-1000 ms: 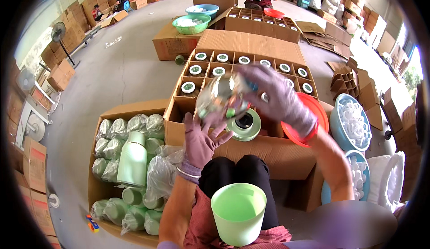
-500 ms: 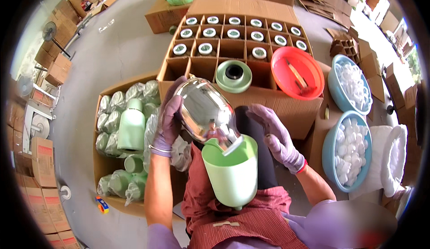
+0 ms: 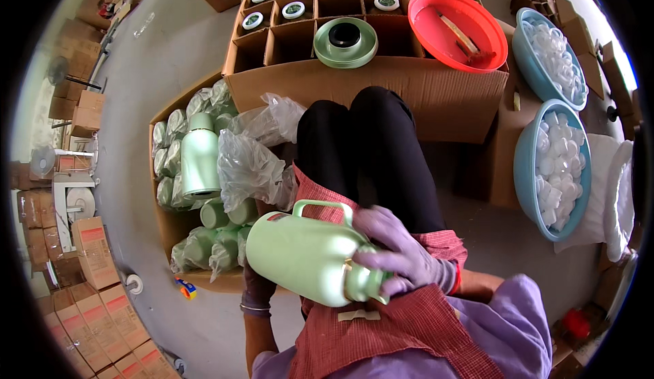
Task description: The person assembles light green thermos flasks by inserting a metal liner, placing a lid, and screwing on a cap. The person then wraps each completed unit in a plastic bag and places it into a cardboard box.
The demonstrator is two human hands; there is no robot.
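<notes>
A pale green thermos jug [image 3: 296, 253] lies tilted across my lap, its neck toward the right and its loop handle [image 3: 327, 204] facing away from me. My right hand [image 3: 412, 260], in a purple glove and slightly blurred, has its fingers wrapped around the neck end. At the base end, my left hand [image 3: 259, 289] holds the jug from below; its fingers are mostly hidden behind the body. Crumpled clear plastic bags [image 3: 252, 164] lie just beyond the jug. Whatever is inside the jug cannot be seen.
At left, a carton [image 3: 161, 232] holds several bagged green jugs and one unbagged jug [image 3: 199, 157]. Ahead stands a divided carton [image 3: 354, 82] of white-topped items, bearing a green ring-shaped part [image 3: 327, 57] and a red basin [image 3: 443, 28]. Blue basins [image 3: 523, 168] of white plastic parts stand at right.
The silver liner my left hand held above the upright green shell is out of sight. The green body now lies tilted, and my right hand, earlier open, has closed on its neck. The view has shifted downward.
</notes>
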